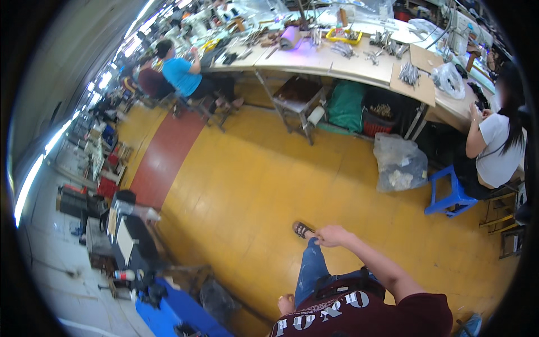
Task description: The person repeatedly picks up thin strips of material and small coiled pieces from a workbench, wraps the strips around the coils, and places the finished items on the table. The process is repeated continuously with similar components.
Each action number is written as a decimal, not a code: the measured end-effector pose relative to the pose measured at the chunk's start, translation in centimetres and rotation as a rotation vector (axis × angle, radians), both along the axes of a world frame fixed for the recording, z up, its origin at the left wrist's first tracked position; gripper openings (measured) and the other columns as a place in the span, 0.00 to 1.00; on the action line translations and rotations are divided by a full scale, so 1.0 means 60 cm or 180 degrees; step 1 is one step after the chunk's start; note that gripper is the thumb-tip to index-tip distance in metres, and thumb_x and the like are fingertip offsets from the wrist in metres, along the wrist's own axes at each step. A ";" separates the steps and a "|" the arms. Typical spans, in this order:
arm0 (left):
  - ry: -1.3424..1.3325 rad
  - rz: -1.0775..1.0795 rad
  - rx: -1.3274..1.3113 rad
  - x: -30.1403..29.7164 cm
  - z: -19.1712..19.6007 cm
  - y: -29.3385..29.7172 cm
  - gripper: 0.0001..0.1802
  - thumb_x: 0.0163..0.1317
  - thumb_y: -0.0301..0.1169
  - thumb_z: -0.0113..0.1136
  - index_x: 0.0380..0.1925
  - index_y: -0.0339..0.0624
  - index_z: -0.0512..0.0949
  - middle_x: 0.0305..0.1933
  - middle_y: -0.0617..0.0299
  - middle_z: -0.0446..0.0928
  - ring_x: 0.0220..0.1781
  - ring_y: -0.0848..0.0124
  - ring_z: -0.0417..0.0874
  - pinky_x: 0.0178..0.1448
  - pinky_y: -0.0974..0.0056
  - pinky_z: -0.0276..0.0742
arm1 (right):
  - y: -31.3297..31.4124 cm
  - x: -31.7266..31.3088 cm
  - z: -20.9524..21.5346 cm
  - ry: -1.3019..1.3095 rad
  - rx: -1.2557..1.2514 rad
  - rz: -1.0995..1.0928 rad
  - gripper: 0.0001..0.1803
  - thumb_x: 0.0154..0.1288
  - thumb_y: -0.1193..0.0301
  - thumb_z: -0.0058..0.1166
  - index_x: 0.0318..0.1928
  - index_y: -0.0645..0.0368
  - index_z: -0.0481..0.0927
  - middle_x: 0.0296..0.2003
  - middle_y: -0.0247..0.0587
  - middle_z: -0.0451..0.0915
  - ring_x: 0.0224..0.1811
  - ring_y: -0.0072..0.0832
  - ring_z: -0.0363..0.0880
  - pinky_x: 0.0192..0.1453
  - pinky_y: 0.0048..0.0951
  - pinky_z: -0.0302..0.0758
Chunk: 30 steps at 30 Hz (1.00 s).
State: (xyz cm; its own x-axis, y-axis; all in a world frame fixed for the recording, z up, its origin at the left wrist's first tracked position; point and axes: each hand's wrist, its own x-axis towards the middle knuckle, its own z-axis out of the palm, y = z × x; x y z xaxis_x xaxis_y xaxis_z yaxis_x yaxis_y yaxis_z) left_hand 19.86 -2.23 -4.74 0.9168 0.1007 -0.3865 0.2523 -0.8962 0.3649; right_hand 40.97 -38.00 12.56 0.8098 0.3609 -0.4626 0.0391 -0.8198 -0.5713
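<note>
My right hand (pixel 334 236) swings out in front of my body, above my jeans leg (pixel 313 267) and sandalled foot (pixel 302 229). Its fingers are curled in, and whatever may be inside them is hidden. Low beside my hip, next to the maroon shirt (pixel 359 314), my left hand (pixel 286 305) shows only in part. Its fingers look curled too, and I cannot make out whether they hold anything. Neither hand touches a table or a tool.
A long worktable (pixel 314 63) with metal parts and a yellow tray (pixel 344 36) runs across the far side. One person (pixel 182 73) sits there; another (pixel 499 140) sits on a blue stool (pixel 451 194). A plastic bag (pixel 398 163) lies on the yellow floor. A blue table (pixel 182 314) stands left.
</note>
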 end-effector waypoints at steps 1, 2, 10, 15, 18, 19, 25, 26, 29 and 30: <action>0.0418 0.0014 -0.0222 0.099 -0.012 0.008 0.12 0.61 0.39 0.60 0.34 0.45 0.86 0.41 0.50 0.85 0.48 0.53 0.84 0.59 0.52 0.74 | -0.005 0.022 -0.018 0.0109 0.0337 -0.0086 0.20 0.64 0.57 0.58 0.49 0.56 0.82 0.47 0.52 0.83 0.50 0.47 0.83 0.53 0.47 0.78; 0.0948 0.0048 -0.0411 0.179 -0.016 0.018 0.13 0.62 0.39 0.58 0.35 0.44 0.85 0.40 0.49 0.85 0.45 0.51 0.84 0.55 0.53 0.77 | -0.014 0.043 -0.039 0.0270 0.0128 -0.0189 0.21 0.64 0.56 0.58 0.51 0.56 0.82 0.47 0.51 0.83 0.50 0.46 0.82 0.53 0.46 0.78; -0.1008 -0.2354 -0.0188 1.030 0.156 -0.158 0.17 0.65 0.38 0.58 0.48 0.40 0.79 0.48 0.46 0.81 0.54 0.50 0.80 0.57 0.51 0.76 | -0.232 0.313 -0.072 0.0534 0.0006 -0.1877 0.23 0.66 0.57 0.58 0.55 0.56 0.80 0.49 0.50 0.84 0.48 0.40 0.85 0.54 0.39 0.79; -0.1556 -0.2779 -0.0379 1.445 0.300 -0.457 0.15 0.63 0.36 0.60 0.47 0.42 0.79 0.53 0.50 0.78 0.58 0.51 0.76 0.61 0.50 0.71 | -0.343 0.526 -0.166 0.0867 0.2115 -0.3658 0.19 0.67 0.57 0.59 0.52 0.55 0.81 0.43 0.44 0.86 0.41 0.27 0.85 0.46 0.30 0.80; -0.1884 -0.2913 -0.0492 1.594 0.321 -0.613 0.17 0.63 0.36 0.61 0.49 0.41 0.78 0.56 0.47 0.76 0.60 0.50 0.74 0.63 0.49 0.70 | -0.393 0.718 -0.274 0.1345 0.2608 -0.3905 0.15 0.68 0.61 0.59 0.51 0.52 0.79 0.42 0.38 0.85 0.37 0.25 0.84 0.41 0.28 0.79; -0.2074 -0.2989 -0.0504 1.647 0.318 -0.668 0.17 0.63 0.36 0.61 0.50 0.41 0.78 0.56 0.46 0.75 0.60 0.50 0.74 0.64 0.49 0.70 | -0.400 0.786 -0.314 0.1479 0.2800 -0.3999 0.12 0.69 0.62 0.58 0.49 0.51 0.80 0.38 0.35 0.84 0.34 0.24 0.82 0.40 0.29 0.78; -0.1892 -0.3803 0.0156 1.911 0.245 -0.901 0.35 0.65 0.46 0.58 0.66 0.37 0.64 0.71 0.39 0.60 0.74 0.46 0.59 0.75 0.45 0.55 | -0.451 1.137 -0.484 0.1352 0.3314 -0.3691 0.11 0.66 0.67 0.57 0.47 0.55 0.80 0.36 0.35 0.79 0.35 0.24 0.75 0.42 0.28 0.73; -0.2057 -0.3984 0.0162 1.933 0.226 -0.920 0.37 0.66 0.47 0.57 0.68 0.37 0.62 0.73 0.38 0.58 0.75 0.46 0.57 0.76 0.45 0.53 | -0.442 1.171 -0.500 0.1292 0.3087 -0.3681 0.13 0.66 0.66 0.57 0.48 0.55 0.79 0.37 0.36 0.79 0.36 0.25 0.75 0.43 0.28 0.73; -0.1376 -0.4265 0.0165 1.997 0.196 -0.916 0.43 0.64 0.54 0.56 0.70 0.36 0.58 0.76 0.39 0.53 0.78 0.46 0.51 0.78 0.44 0.44 | -0.405 1.236 -0.545 0.1065 0.2677 -0.3760 0.16 0.66 0.62 0.56 0.50 0.56 0.78 0.42 0.38 0.77 0.41 0.27 0.73 0.48 0.29 0.71; -0.1319 -0.4366 0.0040 2.013 0.192 -0.916 0.44 0.63 0.54 0.56 0.70 0.36 0.58 0.76 0.39 0.53 0.78 0.46 0.52 0.78 0.43 0.43 | -0.400 1.247 -0.553 0.0975 0.2619 -0.3818 0.18 0.66 0.61 0.55 0.51 0.57 0.78 0.43 0.39 0.77 0.43 0.27 0.73 0.49 0.29 0.70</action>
